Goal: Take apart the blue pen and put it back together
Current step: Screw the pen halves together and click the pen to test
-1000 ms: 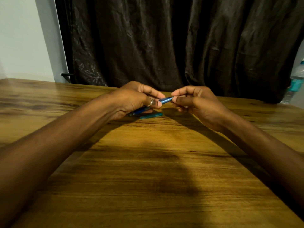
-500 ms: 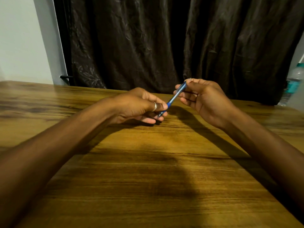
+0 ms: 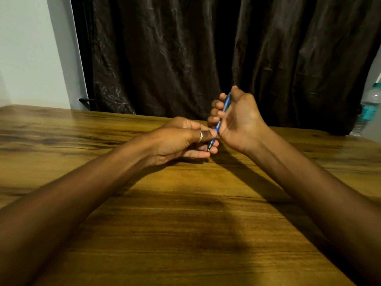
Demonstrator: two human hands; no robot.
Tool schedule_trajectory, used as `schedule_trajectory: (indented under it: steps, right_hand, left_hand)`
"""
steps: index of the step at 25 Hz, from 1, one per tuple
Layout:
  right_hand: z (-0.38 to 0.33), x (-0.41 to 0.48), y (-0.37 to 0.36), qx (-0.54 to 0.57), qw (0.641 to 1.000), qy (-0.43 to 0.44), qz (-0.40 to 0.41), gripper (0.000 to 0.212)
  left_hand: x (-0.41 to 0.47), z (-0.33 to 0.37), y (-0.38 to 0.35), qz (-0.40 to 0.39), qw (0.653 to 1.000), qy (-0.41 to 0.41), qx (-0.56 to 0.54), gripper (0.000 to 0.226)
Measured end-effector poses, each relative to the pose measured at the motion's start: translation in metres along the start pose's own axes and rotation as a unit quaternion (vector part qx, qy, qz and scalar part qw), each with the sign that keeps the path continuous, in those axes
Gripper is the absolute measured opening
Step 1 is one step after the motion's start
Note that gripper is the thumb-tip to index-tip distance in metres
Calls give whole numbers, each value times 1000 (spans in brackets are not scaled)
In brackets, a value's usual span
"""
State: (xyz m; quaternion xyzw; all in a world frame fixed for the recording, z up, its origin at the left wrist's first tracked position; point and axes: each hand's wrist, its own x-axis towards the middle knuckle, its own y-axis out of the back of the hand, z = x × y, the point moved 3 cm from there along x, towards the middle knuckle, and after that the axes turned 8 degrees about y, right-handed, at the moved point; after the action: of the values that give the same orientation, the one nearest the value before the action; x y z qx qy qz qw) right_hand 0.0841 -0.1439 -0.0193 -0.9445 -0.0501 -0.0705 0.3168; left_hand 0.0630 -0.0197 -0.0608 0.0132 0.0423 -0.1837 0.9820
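Two hands share one blue pen (image 3: pixel 221 118), held clear of the wooden table (image 3: pixel 185 223); the pen stands steeply tilted, upper end toward the curtain (image 3: pixel 165 58), tip pointing down and slightly left. Right hand (image 3: pixel 239 120): grip closed around the upper and middle barrel, fingers (image 3: pixel 216 113) curled over it from the far side, thumb up along the top end; palm faces left, wrist just above the table. Left hand (image 3: pixel 181 141): grip pinching the lower barrel just below the right hand's hold, thumb pressed on the near side, remaining fingers cupped beneath; the dark pen tip (image 3: pixel 209 149) shows just below this pinch, in front of the lower fingertips; whether the tip touches them cannot be told. A ring (image 3: pixel 200 136) sits on a left-hand finger just behind the pinch point. The two grips lie almost touching along the barrel, the left one lower and nearer the camera, the right one higher and farther. Both forearms run from the lower corners inward to the grips, casting shadows on the table under and behind them. Well to the right of the grips, at the table's far edge, stands a clear plastic bottle (image 3: pixel 369 108) with a teal label and cap; left of the curtain, a pale wall (image 3: pixel 31 48).
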Motion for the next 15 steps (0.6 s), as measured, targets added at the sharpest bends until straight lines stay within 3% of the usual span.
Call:
schedule_trajectory:
  steps: [5,15]
  right_hand:
    - [-4,0,12,9,1000,0,-8,52]
    - [-3,-7,28,41,998,11,-47,44]
  left_hand:
    - [-4,-1,-1,-125,986,88,-74,99]
    - [-3,-11,-6,-188,969,108,-118,122]
